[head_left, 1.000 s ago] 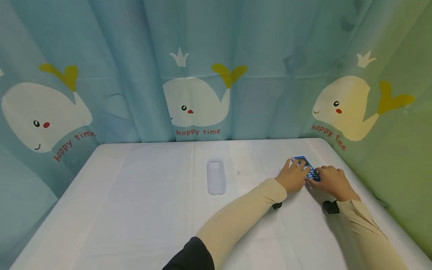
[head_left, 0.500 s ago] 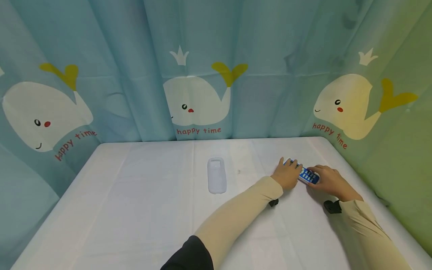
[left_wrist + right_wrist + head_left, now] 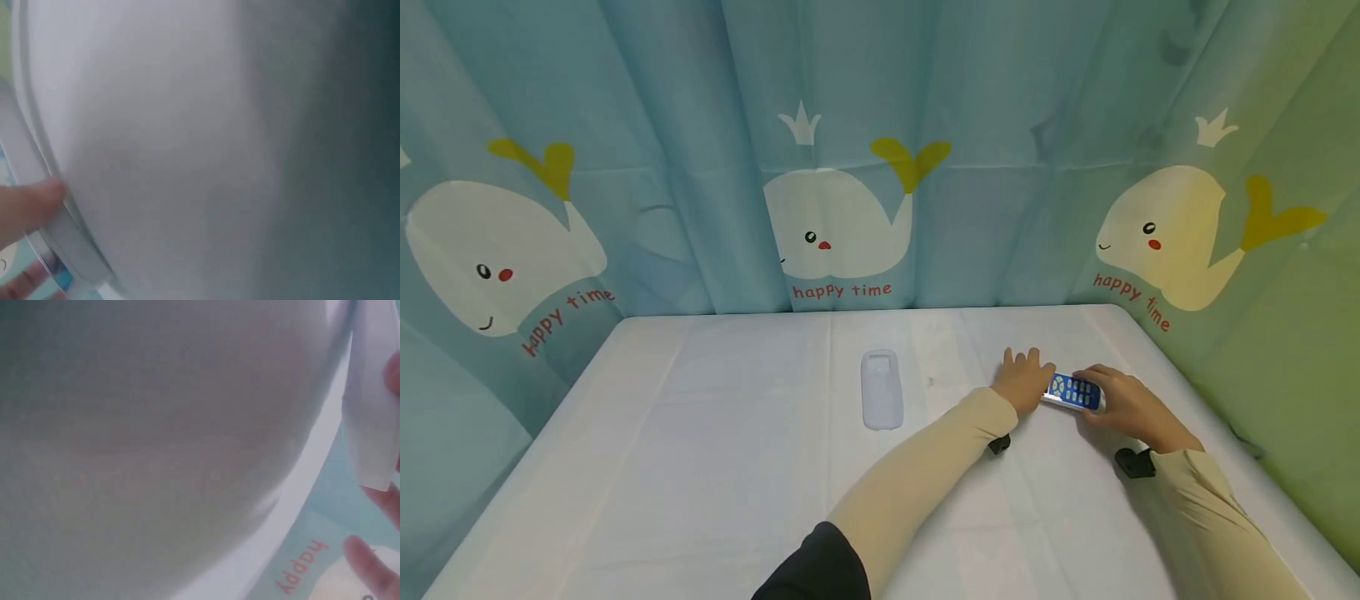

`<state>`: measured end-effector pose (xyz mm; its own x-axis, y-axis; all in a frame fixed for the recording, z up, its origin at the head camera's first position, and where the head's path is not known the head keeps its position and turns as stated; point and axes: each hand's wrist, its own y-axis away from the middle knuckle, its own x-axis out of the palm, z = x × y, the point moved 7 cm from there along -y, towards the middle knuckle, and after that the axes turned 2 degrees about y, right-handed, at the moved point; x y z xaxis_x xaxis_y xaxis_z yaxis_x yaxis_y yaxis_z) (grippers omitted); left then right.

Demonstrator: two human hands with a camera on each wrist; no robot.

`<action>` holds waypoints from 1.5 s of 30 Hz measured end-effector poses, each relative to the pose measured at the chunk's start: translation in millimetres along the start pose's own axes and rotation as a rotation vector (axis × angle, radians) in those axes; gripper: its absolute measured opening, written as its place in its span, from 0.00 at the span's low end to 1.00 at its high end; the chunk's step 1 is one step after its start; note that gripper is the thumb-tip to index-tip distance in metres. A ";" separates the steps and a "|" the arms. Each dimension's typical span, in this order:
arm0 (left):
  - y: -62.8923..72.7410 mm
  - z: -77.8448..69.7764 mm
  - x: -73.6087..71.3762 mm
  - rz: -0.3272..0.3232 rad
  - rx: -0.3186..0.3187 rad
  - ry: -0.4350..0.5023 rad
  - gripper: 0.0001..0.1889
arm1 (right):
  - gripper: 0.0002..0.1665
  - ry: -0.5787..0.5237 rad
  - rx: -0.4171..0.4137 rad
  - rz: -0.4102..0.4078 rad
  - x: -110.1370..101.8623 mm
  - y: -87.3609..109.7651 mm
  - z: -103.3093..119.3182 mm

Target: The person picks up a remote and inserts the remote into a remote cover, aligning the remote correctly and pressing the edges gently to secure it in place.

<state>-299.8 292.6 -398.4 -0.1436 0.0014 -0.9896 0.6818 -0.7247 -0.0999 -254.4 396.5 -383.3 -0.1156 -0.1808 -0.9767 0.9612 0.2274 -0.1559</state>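
A white remote control with a blue keypad face (image 3: 1075, 392) lies sideways between both hands at the right of the table in the head view. My left hand (image 3: 1024, 383) pinches its left end and covers that part of the face. The thumb (image 3: 34, 203) presses the white side of the remote in the left wrist view, with fingertips on its far side. My right hand (image 3: 1131, 408) grips the other end. In the right wrist view, the white remote body (image 3: 375, 412) shows at the right edge beside the fingers.
A translucent, pale case with rounded corners (image 3: 882, 390) lies on the white-covered table (image 3: 730, 467), left of the hands. Behind stands a blue-green curtain (image 3: 1000, 233) with whale prints, which also runs along the table's sides.
The remote has turned from slanting away to nearly sideways. My left hand has shifted left and slightly toward the person with its end; my right hand stays almost in place.
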 end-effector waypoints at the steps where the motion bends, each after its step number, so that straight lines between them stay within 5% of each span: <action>1: 0.5 2.0 -0.4 0.000 0.002 0.014 0.19 | 0.31 0.003 -0.009 -0.011 -1.2 -0.4 1.3; 16: 24.3 50.4 -24.0 -0.109 0.129 0.086 0.28 | 0.32 0.053 -0.208 -0.246 -26.3 -12.6 45.7; 31: 108.8 100.5 -72.9 -0.338 0.127 0.096 0.30 | 0.34 0.066 -0.369 -0.382 -54.2 -16.4 124.3; 45: 182.3 145.7 -94.8 -0.518 0.026 0.418 0.28 | 0.40 0.024 -0.414 -0.408 -52.1 -27.5 189.0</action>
<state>-266.4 59.9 -307.8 -0.1540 0.6171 -0.7717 0.5815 -0.5748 -0.5757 -227.5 218.8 -300.2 -0.4667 -0.3118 -0.8276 0.6599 0.5002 -0.5606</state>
